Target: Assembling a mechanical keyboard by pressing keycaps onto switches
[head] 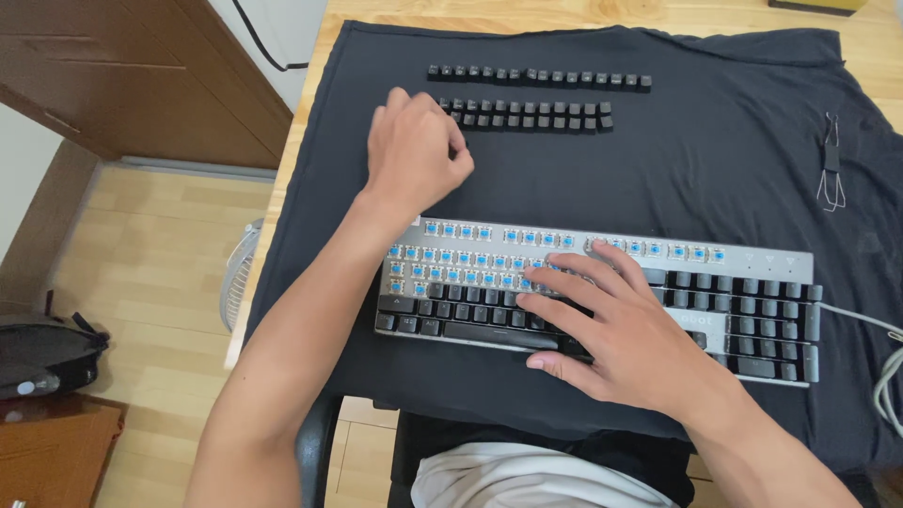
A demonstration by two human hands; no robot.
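Note:
A grey mechanical keyboard (752, 260) lies on a black cloth (715, 160). Its upper rows show bare blue switches; its lower rows and right block keep their black keycaps. My right hand (611, 325) rests flat on the keyboard's middle, fingers spread over the switches and caps. My left hand (414, 150) is raised over the cloth beyond the keyboard, fingers curled, right by the left end of the nearer row of loose black keycaps (527, 115). Whether it pinches a keycap is hidden. A second row of keycaps (538, 77) lies farther back.
A wire keycap puller (831, 169) lies on the cloth at right. The keyboard's grey cable (884, 367) runs off right. The wooden table (292, 160) edge is at left, with a small fan (240, 273) and a dark bag (47, 348) on the floor.

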